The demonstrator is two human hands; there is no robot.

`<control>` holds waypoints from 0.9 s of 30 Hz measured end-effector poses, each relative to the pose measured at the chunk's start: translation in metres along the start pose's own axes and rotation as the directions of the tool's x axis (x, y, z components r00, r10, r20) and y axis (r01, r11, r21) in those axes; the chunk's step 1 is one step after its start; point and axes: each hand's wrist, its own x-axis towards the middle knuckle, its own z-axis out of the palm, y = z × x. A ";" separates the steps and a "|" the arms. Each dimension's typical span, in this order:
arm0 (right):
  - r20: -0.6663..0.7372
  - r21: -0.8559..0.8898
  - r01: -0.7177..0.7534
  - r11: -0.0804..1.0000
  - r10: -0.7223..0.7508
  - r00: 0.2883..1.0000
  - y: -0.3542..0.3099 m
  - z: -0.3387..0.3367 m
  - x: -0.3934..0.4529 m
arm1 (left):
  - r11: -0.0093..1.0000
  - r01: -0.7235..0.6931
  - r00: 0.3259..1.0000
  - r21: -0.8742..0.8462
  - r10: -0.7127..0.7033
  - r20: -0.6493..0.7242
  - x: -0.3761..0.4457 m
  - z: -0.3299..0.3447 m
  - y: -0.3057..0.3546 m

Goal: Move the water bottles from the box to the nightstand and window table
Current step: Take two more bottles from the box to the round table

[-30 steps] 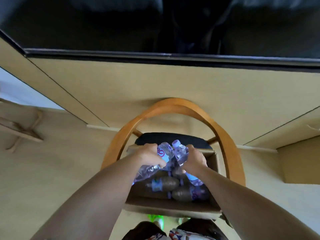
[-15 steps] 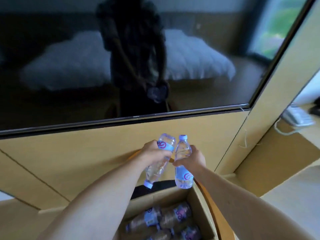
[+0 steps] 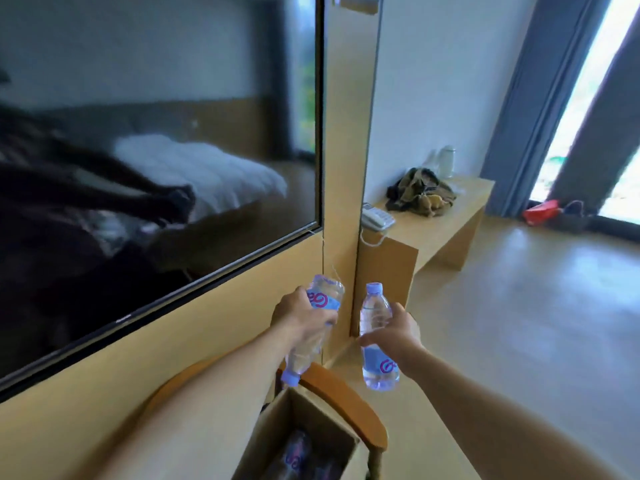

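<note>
My left hand (image 3: 300,318) grips a clear water bottle (image 3: 323,296) upside down, its blue cap pointing at the box. My right hand (image 3: 398,332) grips a second clear bottle (image 3: 375,341) upright, cap on top. Both bottles hang in the air above and beyond the open cardboard box (image 3: 277,434) at the bottom of the view. More bottles (image 3: 298,452) lie dimly inside the box. A long wooden table (image 3: 433,220) stands by the window at the right, well beyond my hands.
The box sits on a wooden chair with a curved back (image 3: 346,400). A large wall-mounted dark screen (image 3: 156,150) fills the left. On the table lie a phone (image 3: 375,216), a bundle of clothes (image 3: 420,195) and a white kettle (image 3: 446,161). Open floor spreads to the right.
Both hands lifted a bottle each out of the box and raised them. My view swung up and right, from the box to the table and window.
</note>
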 end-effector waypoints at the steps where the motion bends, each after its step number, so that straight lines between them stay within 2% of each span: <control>1: -0.039 0.028 -0.019 0.999 0.020 0.999 0.009 -0.017 -0.001 | 0.999 -0.034 0.999 0.007 0.034 0.021 -0.001 0.009 0.016; 4: -0.160 0.115 -0.038 0.993 0.056 0.986 0.036 -0.066 -0.004 | 0.993 -0.119 0.989 0.005 0.118 0.085 -0.007 0.038 0.065; 8: -0.252 0.204 -0.055 0.977 0.106 0.962 0.072 -0.136 -0.010 | 0.976 -0.212 0.963 -0.049 0.217 0.162 -0.022 0.091 0.131; 14: -0.436 0.120 -0.126 0.985 0.167 0.885 0.134 -0.263 -0.025 | 0.935 -0.346 0.893 -0.081 0.354 0.277 -0.053 0.194 0.238; 22: -0.554 0.111 -0.257 0.960 0.275 0.786 0.223 -0.420 -0.027 | 0.863 -0.503 0.786 -0.054 0.482 0.386 -0.098 0.324 0.378; 27: -0.596 0.150 -0.311 0.938 0.337 0.729 0.264 -0.492 -0.021 | 0.824 -0.566 0.731 -0.039 0.523 0.437 -0.116 0.388 0.442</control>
